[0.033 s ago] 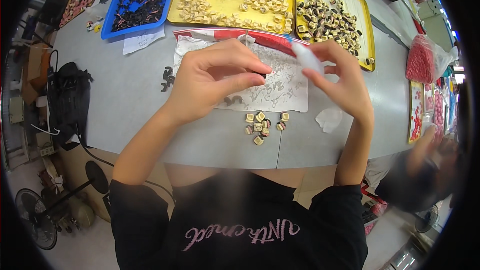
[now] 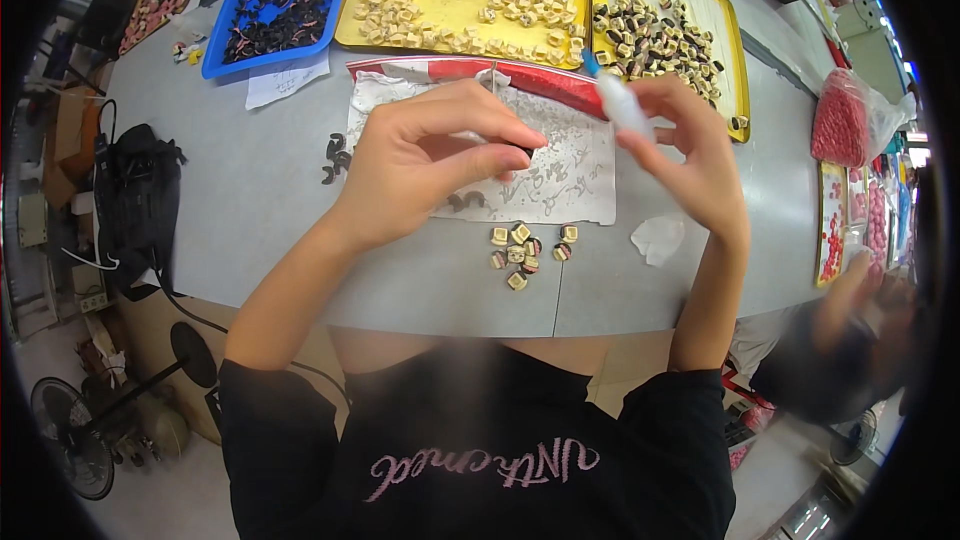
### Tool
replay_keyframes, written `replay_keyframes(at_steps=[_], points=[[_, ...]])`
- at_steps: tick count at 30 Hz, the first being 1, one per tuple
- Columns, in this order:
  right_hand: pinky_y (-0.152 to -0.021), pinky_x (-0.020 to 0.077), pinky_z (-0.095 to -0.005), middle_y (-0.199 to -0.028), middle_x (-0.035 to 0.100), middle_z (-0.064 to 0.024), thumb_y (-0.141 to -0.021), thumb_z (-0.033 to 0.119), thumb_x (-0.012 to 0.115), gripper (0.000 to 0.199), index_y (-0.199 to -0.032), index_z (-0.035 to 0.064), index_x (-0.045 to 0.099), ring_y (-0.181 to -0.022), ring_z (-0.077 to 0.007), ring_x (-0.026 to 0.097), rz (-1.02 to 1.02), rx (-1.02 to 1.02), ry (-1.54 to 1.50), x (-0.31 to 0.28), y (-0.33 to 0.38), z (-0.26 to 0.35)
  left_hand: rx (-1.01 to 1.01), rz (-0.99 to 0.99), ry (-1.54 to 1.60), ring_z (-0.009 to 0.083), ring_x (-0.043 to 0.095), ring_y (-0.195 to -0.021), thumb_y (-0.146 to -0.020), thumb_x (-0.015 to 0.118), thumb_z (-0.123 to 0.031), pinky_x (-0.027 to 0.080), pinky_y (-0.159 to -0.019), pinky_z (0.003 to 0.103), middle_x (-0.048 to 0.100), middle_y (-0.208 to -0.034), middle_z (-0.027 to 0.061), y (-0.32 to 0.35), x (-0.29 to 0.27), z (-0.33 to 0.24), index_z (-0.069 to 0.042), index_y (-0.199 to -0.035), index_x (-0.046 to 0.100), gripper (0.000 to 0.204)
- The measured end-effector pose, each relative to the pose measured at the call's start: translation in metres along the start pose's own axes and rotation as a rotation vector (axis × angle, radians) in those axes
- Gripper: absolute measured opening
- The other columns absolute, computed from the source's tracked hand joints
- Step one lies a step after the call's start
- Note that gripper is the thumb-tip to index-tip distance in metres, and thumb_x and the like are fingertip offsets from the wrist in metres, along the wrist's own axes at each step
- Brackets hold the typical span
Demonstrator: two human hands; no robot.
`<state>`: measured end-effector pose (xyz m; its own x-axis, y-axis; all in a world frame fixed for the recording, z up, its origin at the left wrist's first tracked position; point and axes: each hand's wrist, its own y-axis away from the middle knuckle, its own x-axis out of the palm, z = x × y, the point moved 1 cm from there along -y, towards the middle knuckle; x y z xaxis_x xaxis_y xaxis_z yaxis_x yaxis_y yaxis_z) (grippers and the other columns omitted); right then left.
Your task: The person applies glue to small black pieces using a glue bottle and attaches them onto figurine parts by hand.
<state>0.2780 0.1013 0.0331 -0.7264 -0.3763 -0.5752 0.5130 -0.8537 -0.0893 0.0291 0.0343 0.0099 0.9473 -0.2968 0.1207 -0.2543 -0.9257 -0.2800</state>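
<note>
Nothing has visibly moved: left hand [image 2: 425, 165] pinches a dark piece, right hand [image 2: 690, 155] grips a glue bottle [image 2: 620, 100]; few finished blocks [image 2: 525, 250] at centre, trays [image 2: 720, 30] above remain full.

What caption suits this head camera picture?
Left hand pinches a small dark piece while right hand holds a white glue bottle above a paper sheet.

Left hand [image 2: 425, 165] fingertips hide small dark piece pinched there. Person [image 2: 850, 340] at 4 o'clock blurred, cut by rim. Blue tray [image 2: 225, 55] at 11 o'clock cut by top edge.
</note>
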Motion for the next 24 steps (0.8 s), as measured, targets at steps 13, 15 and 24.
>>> replay_keyframes(at_steps=[13, 15, 24], points=[[-0.069, 0.0418, -0.0234, -0.118, 0.06, -0.0224, -0.095, 0.032, 0.057, 0.033, -0.11, 0.0034, 0.053, -0.069, -0.0111, 0.048, -0.238, 0.049, -0.935, 0.019, -0.006, -0.012, 0.0, -0.039, -0.205, 0.0182, 0.067, -0.089, -0.079, 0.066, 0.006, 0.053, -0.076, 0.026, 0.07, -0.101, 0.0122, 0.006, 0.019, 0.02, 0.0, -0.103, 0.071, 0.025], [-0.067, 0.0403, -0.0226, -0.119, 0.06, -0.0207, -0.093, 0.034, 0.059, 0.035, -0.112, 0.0045, 0.053, -0.068, -0.0099, 0.045, -0.168, -0.001, -1.154, 0.02, -0.005, -0.021, 0.001, -0.057, -0.17, 0.0185, 0.067, -0.089, -0.078, 0.067, 0.006, 0.053, -0.077, 0.026, 0.07, -0.1, 0.0116, 0.006, 0.019, 0.02, 0.0, -0.102, 0.071, 0.025], [-0.052, 0.0317, -0.017, -0.092, 0.052, -0.0027, -0.102, 0.042, 0.035, 0.043, -0.121, 0.0055, 0.047, -0.059, -0.0041, 0.035, -0.074, 0.066, -1.282, 0.027, -0.001, -0.013, 0.124, -0.041, -0.335, 0.0184, 0.067, -0.091, -0.077, 0.067, 0.008, 0.055, -0.074, 0.026, 0.07, -0.098, 0.0117, 0.009, 0.022, 0.021, -0.001, -0.101, 0.071, 0.026]])
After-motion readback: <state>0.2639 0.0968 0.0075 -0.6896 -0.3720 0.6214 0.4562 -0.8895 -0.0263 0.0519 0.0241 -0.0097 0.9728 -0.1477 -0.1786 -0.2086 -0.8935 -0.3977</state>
